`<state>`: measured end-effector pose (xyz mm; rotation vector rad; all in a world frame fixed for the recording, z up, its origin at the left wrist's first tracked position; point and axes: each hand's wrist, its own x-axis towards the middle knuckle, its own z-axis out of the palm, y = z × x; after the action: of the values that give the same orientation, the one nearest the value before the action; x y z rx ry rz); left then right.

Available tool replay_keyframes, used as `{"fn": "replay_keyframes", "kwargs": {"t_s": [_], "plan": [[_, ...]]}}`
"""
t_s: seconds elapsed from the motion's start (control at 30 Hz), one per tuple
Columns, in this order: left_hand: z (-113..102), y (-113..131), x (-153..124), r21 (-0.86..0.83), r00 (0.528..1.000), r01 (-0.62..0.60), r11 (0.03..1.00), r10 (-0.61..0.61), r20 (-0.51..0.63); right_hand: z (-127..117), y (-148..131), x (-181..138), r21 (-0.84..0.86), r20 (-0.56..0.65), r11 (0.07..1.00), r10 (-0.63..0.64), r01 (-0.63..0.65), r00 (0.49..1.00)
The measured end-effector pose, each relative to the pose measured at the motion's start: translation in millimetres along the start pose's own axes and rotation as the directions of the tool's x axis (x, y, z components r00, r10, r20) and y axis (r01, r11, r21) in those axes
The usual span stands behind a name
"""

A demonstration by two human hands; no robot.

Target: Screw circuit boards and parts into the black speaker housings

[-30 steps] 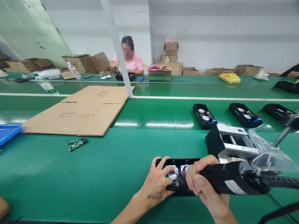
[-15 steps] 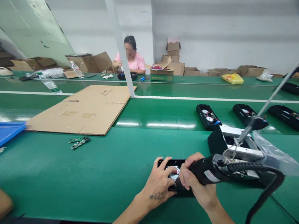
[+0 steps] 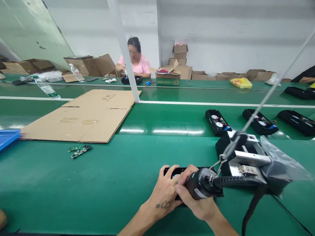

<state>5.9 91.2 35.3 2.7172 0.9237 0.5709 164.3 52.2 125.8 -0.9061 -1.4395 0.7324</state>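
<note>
While the left hand [image 3: 165, 194] is lying spread over a black speaker case [image 3: 177, 171] on the green table [image 3: 43, 180], its fingers are pressing the case down. The right hand [image 3: 198, 205] is closing around the body of a black electric screwdriver [image 3: 201, 184], which is hanging from a thin rod [image 3: 266, 89]. The tip of the screwdriver is hidden behind the hands, so I cannot tell if it is touching the case. Just beside the screwdriver, a black and silver stand [image 3: 242, 155] is sitting next to a clear plastic bag [image 3: 282, 163]. Farther along the table, three more cases [image 3: 259, 121] are lying open and are showing round speakers and wires. As far as I can judge, these three are not having any cover on them yet, so much work seems to be left.
</note>
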Motion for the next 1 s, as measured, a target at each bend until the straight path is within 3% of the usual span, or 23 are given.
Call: {"fn": "replay_keyframes", "kwargs": {"t_s": [0.2, 0.27, 0.37, 0.43, 0.5, 0.57, 0.63, 0.7, 0.8, 0.9, 1.0], "plan": [[-2.7, 1.2, 3.0, 0.002, 0.999, -0.028, 1.000, 0.028, -0.042, 4.8, -1.1, -5.3, 0.033, -0.041, 0.998, 0.048, -0.046, 0.998], [-3.7, -2.1, 3.0, -0.009, 0.999, -0.041, 0.999, 0.041, -0.018, -8.2, -4.6, -6.3, 0.080, -0.094, 0.995, 0.063, -0.056, 0.994], [-8.7, -6.2, -0.1, -0.054, 0.998, -0.056, 0.997, 0.056, 0.002, -52.2, -17.5, -5.6, 0.144, -0.256, 0.989, 0.070, -0.034, 0.964], [-13.8, -4.8, -3.2, -0.086, 0.999, -0.027, 0.996, 0.025, -0.027, -92.6, -28.0, -2.3, 0.130, -0.500, 0.991, 0.058, 0.009, 0.864], [-17.9, 0.7, -3.9, -0.100, 0.999, -0.010, 0.995, 0.005, -0.049, -132.9, -33.0, 3.5, -0.045, -0.735, 0.999, -0.023, -0.015, 0.678], [-19.0, 9.1, 0.1, -0.100, 0.999, -0.020, 0.995, 0.015, -0.051, -165.6, -28.9, 10.2, -0.196, -0.843, 0.980, -0.154, -0.026, 0.516], [-16.5, 17.9, 8.2, -0.107, 0.999, -0.038, 0.994, 0.035, -0.034, -187.1, -17.9, 15.4, -0.255, -0.866, 0.966, -0.215, -0.029, 0.452], [-11.3, 24.9, 17.5, -0.112, 0.999, -0.053, 0.992, 0.052, -0.012, -198.0, -5.9, 17.3, -0.255, -0.853, 0.966, -0.207, -0.038, 0.479], [-2.6, 29.9, 26.9, -0.074, 0.998, -0.064, 0.995, 0.065, 0.012, -201.4, 3.4, 12.4, -0.227, -0.791, 0.969, -0.126, -0.096, 0.598], [4.0, 30.9, 28.1, -0.032, 0.998, -0.055, 0.998, 0.054, -0.020, -194.8, 0.0, -1.5, -0.122, -0.669, 0.971, 0.070, -0.203, 0.740], [8.7, 32.9, 24.5, 0.021, 0.996, -0.071, 0.997, 0.072, -0.049, -178.9, -11.3, -18.4, 0.066, -0.534, 0.969, 0.236, -0.238, 0.812]]}}
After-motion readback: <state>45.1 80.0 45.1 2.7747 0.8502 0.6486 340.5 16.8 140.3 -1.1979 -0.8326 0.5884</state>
